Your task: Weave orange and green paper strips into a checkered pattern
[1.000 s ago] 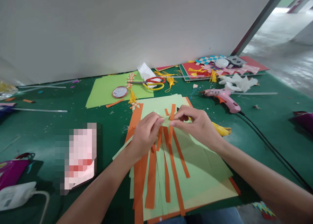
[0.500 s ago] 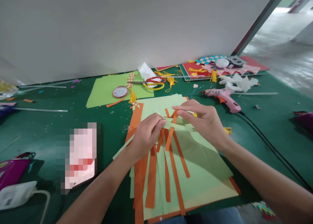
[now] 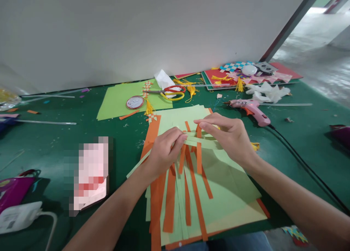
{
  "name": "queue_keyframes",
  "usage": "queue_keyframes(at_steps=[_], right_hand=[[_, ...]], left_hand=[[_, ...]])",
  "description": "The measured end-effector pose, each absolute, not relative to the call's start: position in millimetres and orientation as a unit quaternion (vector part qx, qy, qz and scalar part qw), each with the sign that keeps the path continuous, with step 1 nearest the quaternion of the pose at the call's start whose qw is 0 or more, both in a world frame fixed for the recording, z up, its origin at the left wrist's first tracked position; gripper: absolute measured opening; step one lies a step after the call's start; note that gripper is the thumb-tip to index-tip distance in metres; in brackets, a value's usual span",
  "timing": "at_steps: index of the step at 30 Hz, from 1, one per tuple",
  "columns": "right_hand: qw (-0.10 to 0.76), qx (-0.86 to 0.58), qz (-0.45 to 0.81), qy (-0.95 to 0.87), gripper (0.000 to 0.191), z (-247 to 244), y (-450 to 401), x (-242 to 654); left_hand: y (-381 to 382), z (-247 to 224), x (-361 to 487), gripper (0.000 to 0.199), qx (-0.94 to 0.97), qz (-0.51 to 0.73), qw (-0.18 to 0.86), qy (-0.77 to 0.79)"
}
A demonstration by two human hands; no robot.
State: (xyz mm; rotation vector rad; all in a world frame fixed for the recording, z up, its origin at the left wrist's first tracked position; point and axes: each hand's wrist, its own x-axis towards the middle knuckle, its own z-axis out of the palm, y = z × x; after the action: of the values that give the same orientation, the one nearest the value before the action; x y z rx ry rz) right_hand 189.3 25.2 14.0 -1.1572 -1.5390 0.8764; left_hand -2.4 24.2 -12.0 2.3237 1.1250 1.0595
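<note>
Orange strip [image 3: 199,161] runs down from my right hand [image 3: 232,134], its top end pinched between thumb and forefinger, and passes beneath one of the pale green strips [image 3: 206,143]. My left hand [image 3: 168,147] has those green strips nipped at the left, thumb closed against the curled forefinger. Both hands work over the pale green sheets [image 3: 232,185]; the pink glue gun [image 3: 254,111] lies beyond, to the right.

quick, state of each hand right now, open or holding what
Left hand: closed, pinching pale green strips between thumb and fingers.
Right hand: thumb and index finger closed on the upper end of an orange strip.
</note>
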Motion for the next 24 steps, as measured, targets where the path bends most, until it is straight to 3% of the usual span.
queue_keyframes(at_steps=[24], right_hand=[[0.498, -0.493, 0.363, -0.614, 0.007, 14.1, 20.6, 184.7]], left_hand=[[22.6, -12.9, -2.1, 0.031, 0.832, 0.380, 0.155, 0.374]])
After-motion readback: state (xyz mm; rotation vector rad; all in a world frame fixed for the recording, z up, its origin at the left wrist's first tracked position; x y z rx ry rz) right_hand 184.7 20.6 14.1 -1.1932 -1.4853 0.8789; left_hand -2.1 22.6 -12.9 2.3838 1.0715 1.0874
